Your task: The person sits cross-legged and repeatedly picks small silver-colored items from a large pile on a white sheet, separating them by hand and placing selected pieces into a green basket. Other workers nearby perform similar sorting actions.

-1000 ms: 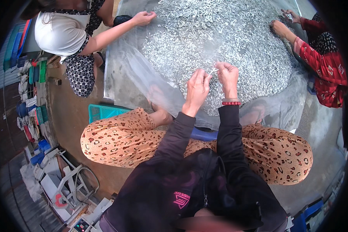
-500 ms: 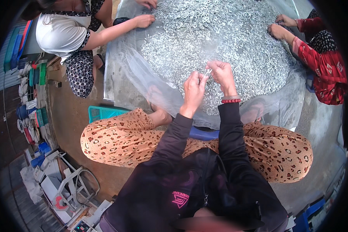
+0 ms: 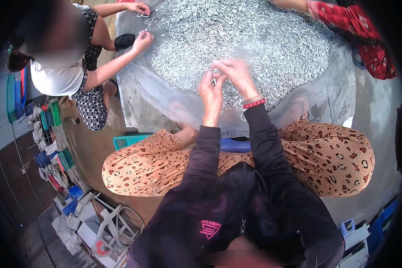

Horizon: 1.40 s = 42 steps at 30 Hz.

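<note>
A wide layer of small, slender, curled silvery pieces (image 3: 183, 67), which look like tiny fish, is spread over a pale translucent net (image 3: 161, 100). Above its near part my two hands meet, fingertips touching or almost so. My left hand (image 3: 211, 93) is pinched, thumb against forefinger. From the right comes my right hand (image 3: 237, 76), wearing a red beaded bracelet (image 3: 254, 103); its fingers are also drawn together and somewhat blurred. Something small and whitish seems to sit between the fingertips, too small and hidden to name.
At the left a co-worker's hands (image 3: 142, 41) are over the layer's edge; one holds a silvery piece. A red-sleeved arm (image 3: 353, 20) reaches in at upper right. A green crate (image 3: 126, 142) and blue seat (image 3: 235, 145) are near my legs. Metal-framed equipment (image 3: 107, 225) stands lower left.
My joined hands appear farther left and slightly higher, as the whole view has shifted. The left co-worker's hands have drawn back to the layer's edge. The red-sleeved person's hands have mostly left the picture.
</note>
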Each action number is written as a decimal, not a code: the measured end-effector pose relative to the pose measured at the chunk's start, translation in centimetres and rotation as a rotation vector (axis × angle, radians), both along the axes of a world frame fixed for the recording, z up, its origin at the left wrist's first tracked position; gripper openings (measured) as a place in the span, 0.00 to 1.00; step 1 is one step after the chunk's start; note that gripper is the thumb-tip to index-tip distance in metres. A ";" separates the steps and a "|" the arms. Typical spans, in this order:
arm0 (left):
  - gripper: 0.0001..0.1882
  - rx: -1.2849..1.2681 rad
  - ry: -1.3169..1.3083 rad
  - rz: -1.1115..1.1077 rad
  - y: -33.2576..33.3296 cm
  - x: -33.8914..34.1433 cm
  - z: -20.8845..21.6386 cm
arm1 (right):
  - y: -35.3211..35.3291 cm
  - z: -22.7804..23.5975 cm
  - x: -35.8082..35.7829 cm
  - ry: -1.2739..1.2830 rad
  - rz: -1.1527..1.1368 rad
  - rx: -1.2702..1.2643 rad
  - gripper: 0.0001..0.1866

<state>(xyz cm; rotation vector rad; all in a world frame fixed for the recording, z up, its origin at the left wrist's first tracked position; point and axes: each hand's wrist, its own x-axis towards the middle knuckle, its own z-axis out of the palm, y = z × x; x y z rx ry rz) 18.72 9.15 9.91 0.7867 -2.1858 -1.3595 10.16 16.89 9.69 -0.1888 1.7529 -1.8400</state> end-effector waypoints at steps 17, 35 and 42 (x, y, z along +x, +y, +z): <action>0.10 1.611 0.656 -0.023 -2.9 0.9 -1.9 | 4.2 -4.4 -1.8 -0.922 -0.381 -1.101 0.19; 0.15 0.019 -0.392 -0.153 -1.6 -2.0 -9.1 | 14.2 -1.7 -11.4 -0.299 -0.353 -0.272 0.20; 0.13 0.474 -0.481 -0.192 -5.1 -0.3 -5.1 | 10.9 -10.2 -9.9 0.365 -0.115 0.742 0.14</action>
